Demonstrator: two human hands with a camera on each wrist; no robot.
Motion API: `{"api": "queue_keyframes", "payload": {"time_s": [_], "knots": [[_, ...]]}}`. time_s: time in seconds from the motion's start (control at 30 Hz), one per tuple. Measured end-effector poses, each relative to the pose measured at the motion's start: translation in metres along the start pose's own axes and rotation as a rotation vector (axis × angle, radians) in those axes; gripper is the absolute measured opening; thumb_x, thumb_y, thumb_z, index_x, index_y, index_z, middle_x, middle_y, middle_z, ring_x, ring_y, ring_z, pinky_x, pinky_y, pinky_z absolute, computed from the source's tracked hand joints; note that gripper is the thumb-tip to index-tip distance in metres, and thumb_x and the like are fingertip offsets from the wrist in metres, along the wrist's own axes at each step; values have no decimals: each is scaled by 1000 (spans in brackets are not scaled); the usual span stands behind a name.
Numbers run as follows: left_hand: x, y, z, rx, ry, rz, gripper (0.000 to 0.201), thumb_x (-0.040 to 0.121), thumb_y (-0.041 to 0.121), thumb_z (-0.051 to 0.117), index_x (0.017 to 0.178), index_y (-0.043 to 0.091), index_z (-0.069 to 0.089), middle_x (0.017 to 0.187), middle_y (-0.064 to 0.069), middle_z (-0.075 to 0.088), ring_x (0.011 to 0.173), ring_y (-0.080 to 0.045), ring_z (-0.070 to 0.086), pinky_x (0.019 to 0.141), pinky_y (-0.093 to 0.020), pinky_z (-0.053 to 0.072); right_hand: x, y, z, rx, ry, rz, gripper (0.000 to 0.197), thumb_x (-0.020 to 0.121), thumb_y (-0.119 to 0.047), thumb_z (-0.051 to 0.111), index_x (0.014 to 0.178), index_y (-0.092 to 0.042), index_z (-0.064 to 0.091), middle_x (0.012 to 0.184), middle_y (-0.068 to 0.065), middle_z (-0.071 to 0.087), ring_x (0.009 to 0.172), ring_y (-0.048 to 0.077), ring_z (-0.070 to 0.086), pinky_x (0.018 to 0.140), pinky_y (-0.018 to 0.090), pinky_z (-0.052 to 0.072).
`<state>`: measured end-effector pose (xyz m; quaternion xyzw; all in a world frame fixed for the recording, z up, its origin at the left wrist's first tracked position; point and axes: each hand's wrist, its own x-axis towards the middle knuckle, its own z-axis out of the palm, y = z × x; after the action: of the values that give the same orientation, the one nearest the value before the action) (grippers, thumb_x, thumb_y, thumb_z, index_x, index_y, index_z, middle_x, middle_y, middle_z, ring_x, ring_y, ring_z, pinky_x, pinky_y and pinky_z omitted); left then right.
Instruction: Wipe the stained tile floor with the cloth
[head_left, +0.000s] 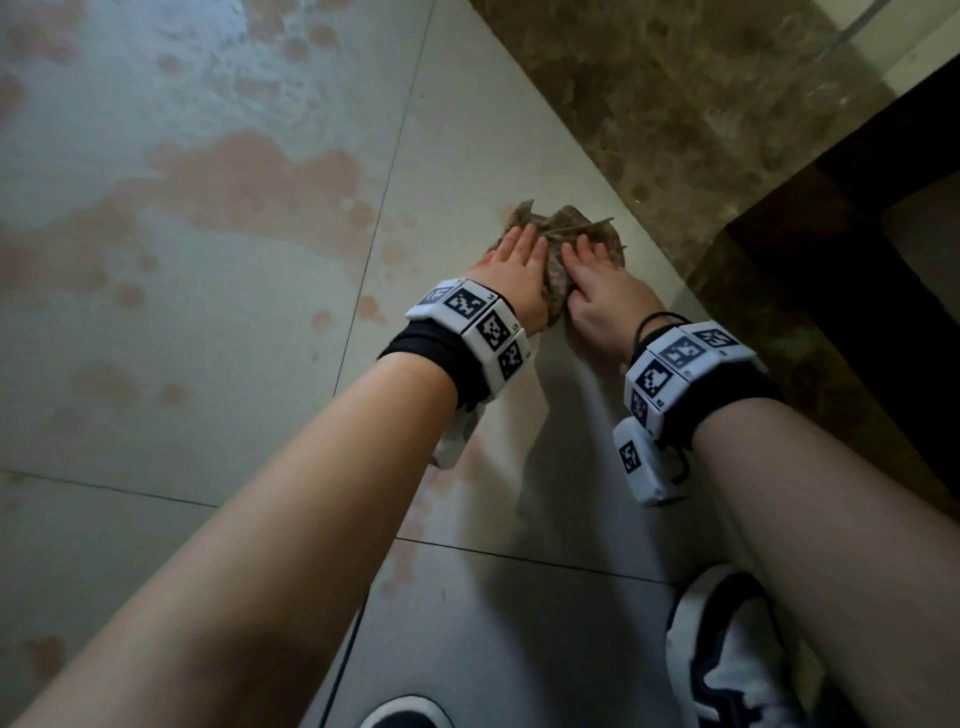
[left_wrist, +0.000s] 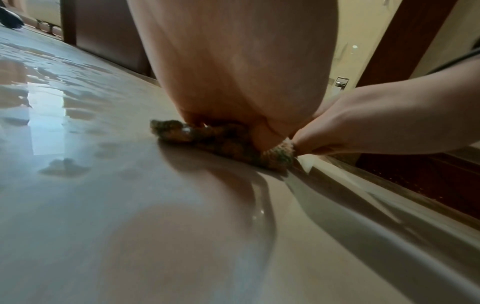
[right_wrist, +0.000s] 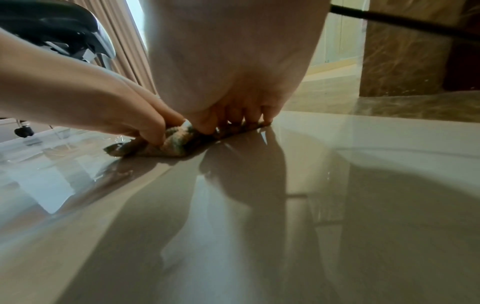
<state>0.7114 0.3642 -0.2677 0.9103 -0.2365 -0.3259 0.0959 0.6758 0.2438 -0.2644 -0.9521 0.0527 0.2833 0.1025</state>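
Note:
A mottled brown-green cloth (head_left: 563, 223) lies bunched on the pale tile floor (head_left: 260, 364), close to the dark marble border. My left hand (head_left: 511, 262) lies flat on its left part with the fingers straight and together. My right hand (head_left: 597, 283) presses fingertips onto its right part. A raised fold of the cloth (right_wrist: 176, 142) stands between the two thumbs. In the left wrist view the cloth (left_wrist: 182, 133) pokes out from under my left palm (left_wrist: 233, 82), and my right hand (left_wrist: 376, 127) touches its lighter end. Reddish-brown stains (head_left: 249, 176) spread over the tiles to the left.
A dark marble strip (head_left: 675, 104) runs along the right of the tiles, with dark wooden furniture (head_left: 857, 234) beyond it. My shoes (head_left: 727, 649) are near the bottom edge. An office chair's caster (right_wrist: 23, 131) stands on the wet floor at the left.

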Motion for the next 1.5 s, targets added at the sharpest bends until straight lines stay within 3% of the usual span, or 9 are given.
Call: {"api": "queue_keyframes", "payload": {"time_s": [0.27,0.5,0.6,0.73,0.9,1.07,1.23,1.37,1.5], "knots": [[13,-8,-21,-94,-26,-70,66,97,20,34,153,8,2,161,-8,-7,150,-19,-6,121,-28,-1,25,-8,-21,-82,-60,-40,60,99,-17,29,154,-11,7,162,10,0,150,24,4,121,32,8],[14,-9,-29,-120,-26,-65,62,98,17,38,152,4,12,161,-14,2,150,-27,2,119,-29,5,29,-11,-32,-228,-126,-52,71,93,-16,42,154,-13,4,162,9,-1,150,23,7,122,34,12],[7,-13,-22,-101,-43,-60,63,97,17,40,152,5,12,161,-13,4,149,-28,4,120,-31,8,23,-18,-36,-349,-124,-77,66,95,-21,40,153,-14,11,161,10,10,146,26,22,119,36,24],[-19,-24,-21,-104,-55,-53,61,98,19,44,151,8,18,160,-13,8,148,-26,9,117,-30,13,4,-41,-30,-461,-81,-143,49,95,-25,40,142,-11,41,143,15,47,126,32,50,101,38,42],[-48,-37,2,-42,-81,-15,64,97,12,39,152,6,9,161,-15,0,150,-28,1,119,-30,4,-21,-56,-1,-441,-90,-144,61,90,-29,46,145,-5,31,144,18,40,128,35,48,100,39,41],[-80,-42,14,-100,-111,-39,65,97,11,38,153,9,5,161,-12,-6,150,-24,-4,119,-28,0,-50,-73,7,-540,-97,-256,57,87,-33,53,135,-1,46,132,18,54,119,34,56,95,37,46],[-99,-45,27,-118,-124,-37,63,98,12,37,153,9,6,161,-12,-5,150,-24,-4,119,-29,0,-62,-78,8,-573,-131,-277,61,86,-35,49,139,-4,41,133,17,54,119,33,57,95,37,47],[-112,-49,33,-106,-147,-23,65,98,11,38,153,11,6,161,-9,-6,150,-22,-5,119,-29,-1,-73,-86,14,-530,-159,-274,54,85,-32,49,134,-7,49,130,16,58,117,32,58,95,35,47],[-124,-53,35,-79,-171,-5,66,97,10,40,154,12,6,161,-9,-6,150,-20,-6,119,-28,-1,-80,-92,17,-544,-204,-311,39,87,-31,50,118,-11,60,118,15,64,108,32,62,81,31,46]]}}
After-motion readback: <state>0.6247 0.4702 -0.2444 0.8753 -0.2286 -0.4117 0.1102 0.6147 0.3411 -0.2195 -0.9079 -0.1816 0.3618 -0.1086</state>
